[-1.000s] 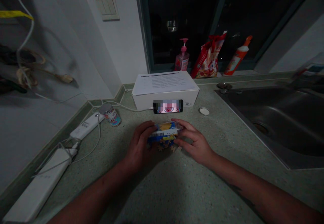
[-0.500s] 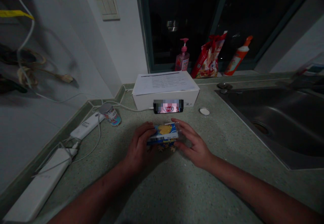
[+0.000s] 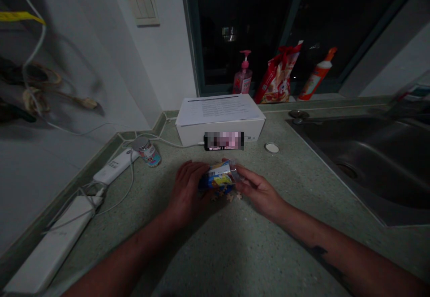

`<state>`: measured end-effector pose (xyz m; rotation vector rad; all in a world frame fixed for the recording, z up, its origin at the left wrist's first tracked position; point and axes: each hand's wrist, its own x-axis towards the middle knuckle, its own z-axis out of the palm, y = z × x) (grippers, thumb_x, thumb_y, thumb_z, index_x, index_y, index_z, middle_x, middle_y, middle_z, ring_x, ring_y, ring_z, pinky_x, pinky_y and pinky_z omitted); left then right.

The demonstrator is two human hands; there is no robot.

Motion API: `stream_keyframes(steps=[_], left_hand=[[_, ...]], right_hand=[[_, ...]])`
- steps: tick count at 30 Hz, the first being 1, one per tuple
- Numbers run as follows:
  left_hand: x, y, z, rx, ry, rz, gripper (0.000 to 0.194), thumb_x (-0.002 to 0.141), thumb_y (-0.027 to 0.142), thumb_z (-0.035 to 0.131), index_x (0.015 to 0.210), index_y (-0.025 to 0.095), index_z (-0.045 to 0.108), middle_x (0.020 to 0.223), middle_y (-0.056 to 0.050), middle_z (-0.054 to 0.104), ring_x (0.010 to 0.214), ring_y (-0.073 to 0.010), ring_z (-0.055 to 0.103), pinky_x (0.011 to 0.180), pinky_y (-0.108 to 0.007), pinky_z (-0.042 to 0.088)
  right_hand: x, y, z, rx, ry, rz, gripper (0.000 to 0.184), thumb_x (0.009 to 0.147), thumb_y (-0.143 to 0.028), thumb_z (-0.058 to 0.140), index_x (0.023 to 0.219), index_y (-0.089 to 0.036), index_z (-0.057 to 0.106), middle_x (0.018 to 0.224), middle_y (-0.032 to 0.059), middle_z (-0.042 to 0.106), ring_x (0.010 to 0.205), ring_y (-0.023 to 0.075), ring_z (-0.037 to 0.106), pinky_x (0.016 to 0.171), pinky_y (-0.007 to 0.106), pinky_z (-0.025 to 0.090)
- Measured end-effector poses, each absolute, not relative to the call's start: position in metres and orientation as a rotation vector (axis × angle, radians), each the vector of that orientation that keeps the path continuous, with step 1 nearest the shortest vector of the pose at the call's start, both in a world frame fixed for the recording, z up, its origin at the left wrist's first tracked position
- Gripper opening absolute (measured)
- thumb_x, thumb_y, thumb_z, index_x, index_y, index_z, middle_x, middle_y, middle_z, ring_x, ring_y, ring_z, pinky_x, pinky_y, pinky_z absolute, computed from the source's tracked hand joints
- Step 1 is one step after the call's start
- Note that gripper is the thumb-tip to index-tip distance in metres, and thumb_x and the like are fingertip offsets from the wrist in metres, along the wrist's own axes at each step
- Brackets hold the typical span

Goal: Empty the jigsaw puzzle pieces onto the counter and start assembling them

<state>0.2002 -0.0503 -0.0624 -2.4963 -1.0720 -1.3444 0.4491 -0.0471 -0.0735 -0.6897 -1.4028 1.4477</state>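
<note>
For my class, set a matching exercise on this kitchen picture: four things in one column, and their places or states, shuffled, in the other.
Things
1. Blue-and-yellow jar
2. Phone
3. Pump bottle
4. Puzzle pieces

Places or states
A. Pink, standing by the dark window
B. Scattered on the counter
C. Held between the left hand and the right hand
D. In front of the white box

Pairs: 1-C, 2-D, 3-A, 4-B

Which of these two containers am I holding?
The blue-and-yellow-labelled container, lying sideways between your left hand and right hand; the other container, with a grey lid, sits untouched farther left.
</note>
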Motion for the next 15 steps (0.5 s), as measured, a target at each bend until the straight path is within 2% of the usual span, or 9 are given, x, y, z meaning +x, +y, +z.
stream_keyframes(steps=[5, 9, 13, 15], left_hand=[[0.2007, -0.0515, -0.0636, -2.508, -1.091, -1.323, 0.065, 0.089, 0.020, 0.080, 0.148, 0.022, 0.053, 0.124, -0.016, 0.072, 0.111, -0.0355, 0.069, 0.093, -0.062, 0.061], [0.2000, -0.0530, -0.0621, -2.503, -1.054, -1.290, 0.068, 0.089, 0.019, 0.080, 0.150, 0.025, 0.053, 0.126, -0.016, 0.072, 0.111, -0.0355, 0.069, 0.090, -0.059, 0.062], [0.1986, -0.0537, -0.0582, -2.465, -1.023, -1.225, 0.066, 0.091, 0.015, 0.076, 0.152, 0.023, 0.050, 0.126, -0.016, 0.072, 0.110, -0.0349, 0.069, 0.090, -0.057, 0.062], [0.1980, -0.0539, -0.0570, -2.456, -1.026, -1.199, 0.066, 0.091, 0.014, 0.076, 0.151, 0.023, 0.050, 0.126, -0.016, 0.072, 0.109, -0.0345, 0.069, 0.090, -0.056, 0.063]], right_hand=[[0.4485, -0.0480, -0.0682, -0.648, -1.399, 1.466, 0.042, 0.092, -0.048, 0.085, 0.133, -0.043, 0.077, 0.161, 0.0010, 0.060, 0.143, 0.0269, 0.062, 0.121, 0.053, 0.049], [0.4477, -0.0499, -0.0654, -0.676, -1.411, 1.494, 0.044, 0.089, -0.048, 0.086, 0.131, -0.037, 0.078, 0.163, 0.0041, 0.058, 0.138, 0.0281, 0.065, 0.118, 0.051, 0.053], [0.4469, -0.0513, -0.0660, -0.753, -1.460, 1.488, 0.038, 0.092, -0.052, 0.082, 0.124, -0.031, 0.082, 0.139, 0.0073, 0.075, 0.122, 0.0268, 0.073, 0.113, 0.051, 0.057], [0.4473, -0.0510, -0.0653, -0.776, -1.537, 1.440, 0.035, 0.094, -0.053, 0.079, 0.120, -0.030, 0.083, 0.131, 0.0075, 0.078, 0.119, 0.0262, 0.074, 0.110, 0.048, 0.059]])
